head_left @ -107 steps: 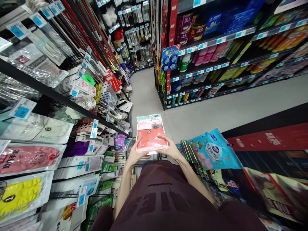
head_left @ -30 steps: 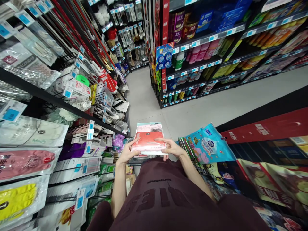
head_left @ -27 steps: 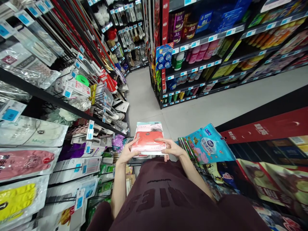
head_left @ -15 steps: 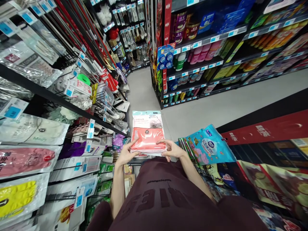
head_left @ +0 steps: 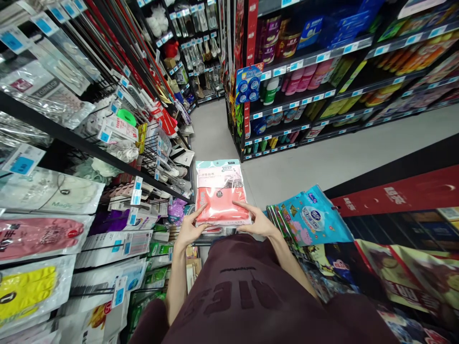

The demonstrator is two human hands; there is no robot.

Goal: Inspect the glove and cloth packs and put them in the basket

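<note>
A flat plastic packet of disposable tablecloths [head_left: 219,196], pink-red below with a pale upper part and a mint top edge, is held out in front of my body. My left hand [head_left: 191,229] grips its lower left corner, thumb underneath and forefinger lying on the front. At the lower right corner my right hand [head_left: 258,222] holds it the same way, forefinger across the front and thumb along the bottom edge. The other fingers are hidden behind the packet. Its printed face is turned up towards me.
Hanging gloves [head_left: 32,291] and other packets crowd the rack on my left. Ahead stands a black shelf [head_left: 283,148] with bottles and tins, beside grey floor [head_left: 211,124]. Close on my right hang blue packets [head_left: 310,217] and snack-like bags [head_left: 412,277].
The packet has tilted slightly and its top edge sits a little higher. My right hand's fingers have shifted on its corner, with the thumb now along the bottom edge.
</note>
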